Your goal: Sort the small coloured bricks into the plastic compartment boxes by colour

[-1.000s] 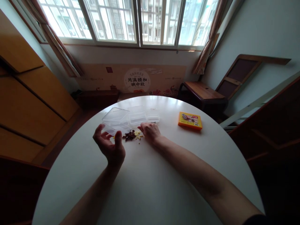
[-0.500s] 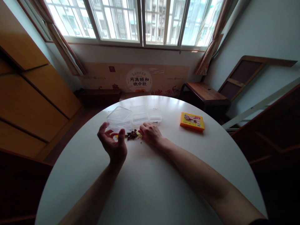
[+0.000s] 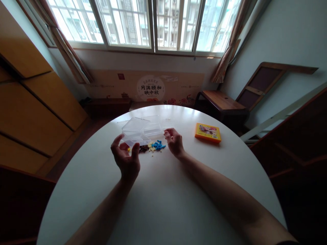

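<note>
My left hand (image 3: 126, 158) curls around the near-left corner of a clear plastic box (image 3: 135, 139), fingers at its left side and thumb at the front. Its transparent lid (image 3: 135, 124) stands raised behind. Just in front lie small building bricks: dark brown bricks (image 3: 144, 148), pale yellow bricks (image 3: 152, 147) and blue bricks (image 3: 158, 145). A bit of bright yellow (image 3: 129, 149) shows between my left fingers and thumb. My right hand (image 3: 175, 142) is right of the blue bricks, fingers bent together; what they hold, if anything, is hidden.
More clear plastic boxes (image 3: 152, 129) stand behind the bricks, partly covered by my right hand. A yellow-orange box (image 3: 207, 133) lies to the right on the round white table (image 3: 163, 197). Beyond it is a wooden chair (image 3: 224, 100) below the window.
My right hand has lifted and drawn right, uncovering the blue bricks. My left hand and the clear plastic box have shifted slightly right together.
</note>
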The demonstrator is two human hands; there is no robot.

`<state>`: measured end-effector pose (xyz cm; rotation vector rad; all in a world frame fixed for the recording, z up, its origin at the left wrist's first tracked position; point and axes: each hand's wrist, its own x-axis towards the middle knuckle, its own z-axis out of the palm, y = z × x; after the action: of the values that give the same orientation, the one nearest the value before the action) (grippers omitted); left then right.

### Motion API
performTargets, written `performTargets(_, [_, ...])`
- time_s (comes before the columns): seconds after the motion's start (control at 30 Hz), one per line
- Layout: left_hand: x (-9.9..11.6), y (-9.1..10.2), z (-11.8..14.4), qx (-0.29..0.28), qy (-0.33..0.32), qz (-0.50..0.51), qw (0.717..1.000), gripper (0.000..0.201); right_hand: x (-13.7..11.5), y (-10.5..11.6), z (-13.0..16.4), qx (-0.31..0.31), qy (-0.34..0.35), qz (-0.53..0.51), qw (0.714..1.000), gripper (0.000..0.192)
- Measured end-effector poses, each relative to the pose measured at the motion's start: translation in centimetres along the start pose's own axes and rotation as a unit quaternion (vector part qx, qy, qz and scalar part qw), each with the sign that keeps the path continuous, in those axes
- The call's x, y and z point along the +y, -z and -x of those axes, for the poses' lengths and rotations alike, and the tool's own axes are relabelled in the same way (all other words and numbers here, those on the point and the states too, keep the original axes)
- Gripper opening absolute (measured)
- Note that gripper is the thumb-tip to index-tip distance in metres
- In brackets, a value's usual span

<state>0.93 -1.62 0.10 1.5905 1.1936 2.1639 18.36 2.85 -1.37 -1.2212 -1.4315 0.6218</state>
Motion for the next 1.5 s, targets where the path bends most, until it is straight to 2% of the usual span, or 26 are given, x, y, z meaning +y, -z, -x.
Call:
performTargets(0.07, [0.4, -0.3, 0.2, -0.018, -0.007, 0.027, 0.999, 0.059, -0.4, 0.5, 0.1, -0.041, -0.068, -0.104, 0.991, 0.03])
performTargets(0.17, [1.0, -0.8, 0.8, -0.057, -0.001, 0.059, 0.997, 0.061, -1.5, 1.0, 0.6, -0.129, -0.127, -0.216, 0.96, 0.039])
performTargets(0.23, [1.2, -1.0, 1.2, -0.086, 0.007, 0.079, 0.993, 0.063, -2.2, 1.2, 1.0, -0.127, -0.161, -0.239, 0.949, 0.036])
performTargets(0.37, [1.2, -1.1, 1.7, -0.124, 0.022, 0.1, 0.987, 0.06, -3.0, 1.6, 1.6, -0.11, -0.191, -0.222, 0.95, 0.025])
performTargets(0.53, [1.0, -0.8, 2.2, -0.191, 0.069, 0.06, 0.977, 0.061, -2.2, 2.7, 0.8, -0.113, -0.143, -0.081, 0.98, 0.019])
performTargets(0.67, [1.3, -0.6, 2.6, -0.2, 0.019, -0.054, 0.978, 0.056, -1.0, 5.4, -1.9, -0.061, -0.102, 0.092, 0.989, 0.022])
performTargets(0.77, [1.7, -0.5, 2.5, -0.199, -0.042, -0.103, 0.974, 0.045, -0.1, 8.1, -4.4, -0.014, -0.059, 0.286, 0.956, 0.027])
performTargets(0.83, [1.8, -0.5, 2.4, -0.209, -0.07, -0.113, 0.969, 0.037, 0.6, 9.6, -6.0, -0.006, -0.055, 0.391, 0.919, 0.033])
performTargets(0.93, [1.7, -0.5, 2.2, -0.223, -0.097, -0.109, 0.964, 0.031, 1.7, 11.0, -7.8, -0.02, -0.057, 0.487, 0.871, 0.039])
performTargets(1.03, [1.6, -0.5, 2.2, -0.229, -0.113, -0.111, 0.961, 0.03, 2.5, 11.6, -8.8, -0.038, -0.08, 0.546, 0.833, 0.04])
performTargets(1.1, [1.6, -0.5, 2.2, -0.229, -0.118, -0.114, 0.96, 0.03, 2.8, 11.8, -9.1, -0.049, -0.093, 0.564, 0.819, 0.041])
performTargets(1.27, [1.7, -0.5, 2.3, -0.231, -0.122, -0.118, 0.958, 0.03, 2.8, 11.4, -9.0, -0.086, -0.096, 0.572, 0.81, 0.041])
performTargets(1.5, [1.8, -0.5, 2.1, -0.234, -0.143, -0.124, 0.954, 0.025, 2.6, 9.6, -10.0, -0.133, -0.119, 0.588, 0.789, 0.028])
